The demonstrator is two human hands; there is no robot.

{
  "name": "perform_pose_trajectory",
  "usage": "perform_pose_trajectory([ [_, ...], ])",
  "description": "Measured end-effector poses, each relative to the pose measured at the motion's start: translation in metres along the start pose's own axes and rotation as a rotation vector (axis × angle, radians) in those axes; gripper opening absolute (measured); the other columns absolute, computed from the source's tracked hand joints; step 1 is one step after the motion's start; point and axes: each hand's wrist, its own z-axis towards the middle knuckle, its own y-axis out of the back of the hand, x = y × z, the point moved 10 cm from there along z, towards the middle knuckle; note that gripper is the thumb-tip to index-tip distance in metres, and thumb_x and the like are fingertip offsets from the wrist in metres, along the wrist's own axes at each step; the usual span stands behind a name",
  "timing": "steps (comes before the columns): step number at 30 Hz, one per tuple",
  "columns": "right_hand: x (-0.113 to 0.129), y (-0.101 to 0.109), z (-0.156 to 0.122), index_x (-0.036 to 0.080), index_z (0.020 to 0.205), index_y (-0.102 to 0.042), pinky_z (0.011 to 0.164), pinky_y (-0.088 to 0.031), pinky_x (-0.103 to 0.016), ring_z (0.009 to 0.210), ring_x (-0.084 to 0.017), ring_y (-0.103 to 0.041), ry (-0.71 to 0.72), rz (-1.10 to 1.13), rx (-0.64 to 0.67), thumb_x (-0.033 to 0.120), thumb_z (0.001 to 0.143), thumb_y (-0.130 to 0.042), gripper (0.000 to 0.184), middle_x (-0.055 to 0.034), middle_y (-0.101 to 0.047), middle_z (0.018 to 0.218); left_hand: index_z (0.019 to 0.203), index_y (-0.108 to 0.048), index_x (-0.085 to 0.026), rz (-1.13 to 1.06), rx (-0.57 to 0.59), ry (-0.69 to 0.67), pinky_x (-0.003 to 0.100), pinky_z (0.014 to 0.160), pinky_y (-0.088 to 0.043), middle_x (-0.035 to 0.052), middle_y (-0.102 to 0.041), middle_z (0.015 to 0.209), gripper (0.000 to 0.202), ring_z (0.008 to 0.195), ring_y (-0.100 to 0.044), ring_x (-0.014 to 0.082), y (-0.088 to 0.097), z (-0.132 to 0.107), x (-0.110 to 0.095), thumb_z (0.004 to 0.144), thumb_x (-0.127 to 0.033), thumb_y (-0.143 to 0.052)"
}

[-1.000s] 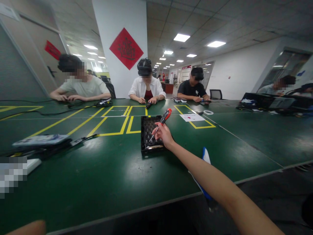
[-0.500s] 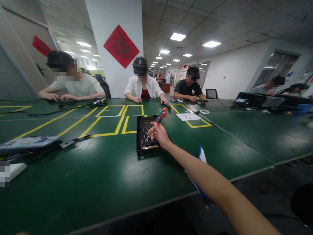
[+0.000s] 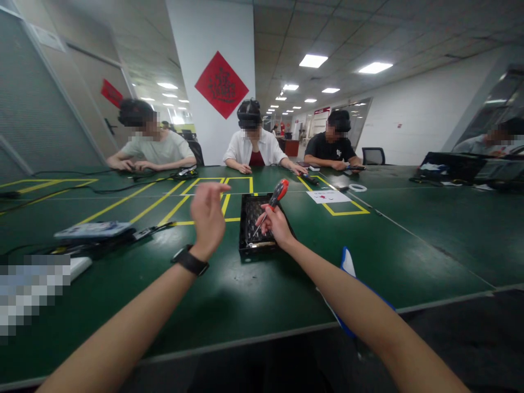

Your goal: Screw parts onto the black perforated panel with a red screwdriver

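Note:
My right hand (image 3: 277, 224) is closed round a screwdriver (image 3: 273, 201) with a red and black handle. Its metal tip points down into a black open case (image 3: 250, 221) lying on the green table (image 3: 229, 295). My left hand (image 3: 208, 215) is raised above the table just left of the case, fingers loosely spread and holding nothing. A black watch (image 3: 190, 260) sits on that wrist.
Three people sit across the table, hands on small items; another is at the far right. A flat device with cables (image 3: 93, 231) lies to the left, a white box (image 3: 77, 266) beside it. A blue and white object (image 3: 347, 266) lies under my right forearm. Yellow tape lines (image 3: 192, 222) mark the table.
My left arm has come up into view and now hovers beside the case. My right hand keeps the screwdriver over the case. The view has shifted slightly.

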Motion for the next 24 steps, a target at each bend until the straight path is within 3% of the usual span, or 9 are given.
perform_pose_trajectory([
  [2, 0.002, 0.000, 0.000, 0.019, 0.099, -0.042, 0.034, -0.035, -0.016, 0.034, -0.006, -0.048, 0.016, -0.012, 0.006, 0.044, 0.084, -0.044, 0.030, 0.0034, -0.061, 0.059, 0.083, -0.062, -0.016, -0.034, 0.303, 0.020, 0.030, 0.078, -0.044, 0.0030, -0.062, 0.084, 0.026, 0.083, -0.056, 0.0144, -0.046, -0.015, 0.017, 0.087, -0.034, -0.044],
  [3, 0.002, -0.001, 0.000, 0.019, 0.099, -0.042, 0.035, -0.035, -0.015, 0.034, -0.006, -0.048, 0.026, -0.020, 0.009, 0.044, 0.084, -0.044, 0.030, 0.0035, -0.061, 0.059, 0.087, -0.062, -0.016, -0.069, 0.475, 0.048, 0.028, 0.074, -0.045, 0.0029, -0.062, 0.085, 0.022, 0.079, -0.056, 0.0139, -0.070, -0.026, 0.029, 0.083, -0.034, -0.050],
  [4, 0.003, -0.001, 0.001, 0.019, 0.099, -0.042, 0.035, -0.035, -0.015, 0.034, -0.006, -0.048, 0.036, -0.028, 0.014, 0.044, 0.084, -0.043, 0.029, 0.0037, -0.061, 0.060, 0.091, -0.060, -0.016, -0.104, 0.548, 0.096, 0.027, 0.068, -0.045, 0.0029, -0.062, 0.085, 0.023, 0.074, -0.056, 0.0132, -0.083, -0.034, 0.042, 0.079, -0.034, -0.054],
  [6, 0.004, -0.002, 0.002, 0.019, 0.100, -0.043, 0.035, -0.035, -0.015, 0.034, -0.005, -0.048, 0.055, -0.045, 0.024, 0.044, 0.084, -0.043, 0.030, 0.0042, -0.061, 0.060, 0.096, -0.057, -0.016, -0.170, 0.584, 0.183, 0.025, 0.062, -0.045, 0.0030, -0.062, 0.087, 0.030, 0.068, -0.056, 0.0121, -0.096, -0.044, 0.064, 0.074, -0.036, -0.060],
  [9, 0.005, -0.005, 0.002, 0.020, 0.101, -0.043, 0.036, -0.035, -0.015, 0.035, -0.005, -0.047, 0.078, -0.074, 0.040, 0.046, 0.084, -0.044, 0.031, 0.0045, -0.060, 0.060, 0.091, -0.057, -0.015, -0.254, 0.652, 0.225, 0.025, 0.062, -0.044, 0.0025, -0.063, 0.081, 0.033, 0.067, -0.056, 0.0120, -0.105, -0.054, 0.080, 0.069, -0.037, -0.065],
  [14, 0.010, -0.011, -0.001, 0.020, 0.103, -0.043, 0.036, -0.035, -0.015, 0.036, -0.005, -0.046, 0.130, -0.128, 0.033, 0.046, 0.084, -0.044, 0.032, 0.0035, -0.062, 0.064, 0.074, -0.062, -0.014, -0.093, 0.718, 0.179, 0.022, 0.055, -0.038, -0.0008, -0.059, 0.061, 0.028, 0.056, -0.049, 0.0102, -0.104, -0.065, 0.090, 0.069, -0.042, -0.065],
  [21, 0.008, -0.015, -0.002, 0.022, 0.113, -0.041, 0.039, -0.038, -0.017, 0.038, -0.006, -0.048, 0.094, -0.092, 0.064, 0.046, 0.086, -0.039, 0.037, 0.0041, -0.059, 0.064, 0.083, -0.063, -0.016, -0.088, 0.753, 0.053, 0.026, 0.069, -0.041, 0.0027, -0.063, 0.077, 0.027, 0.071, -0.054, 0.0141, -0.102, -0.069, 0.079, 0.083, -0.037, -0.047],
  [24, 0.006, -0.014, -0.001, 0.022, 0.115, -0.039, 0.038, -0.038, -0.017, 0.038, -0.006, -0.047, 0.084, -0.083, 0.055, 0.044, 0.086, -0.040, 0.036, 0.0052, -0.058, 0.063, 0.084, -0.062, -0.016, -0.092, 0.738, 0.050, 0.025, 0.068, -0.041, 0.0019, -0.062, 0.077, 0.025, 0.070, -0.053, 0.0133, -0.099, -0.070, 0.076, 0.082, -0.038, -0.049],
])
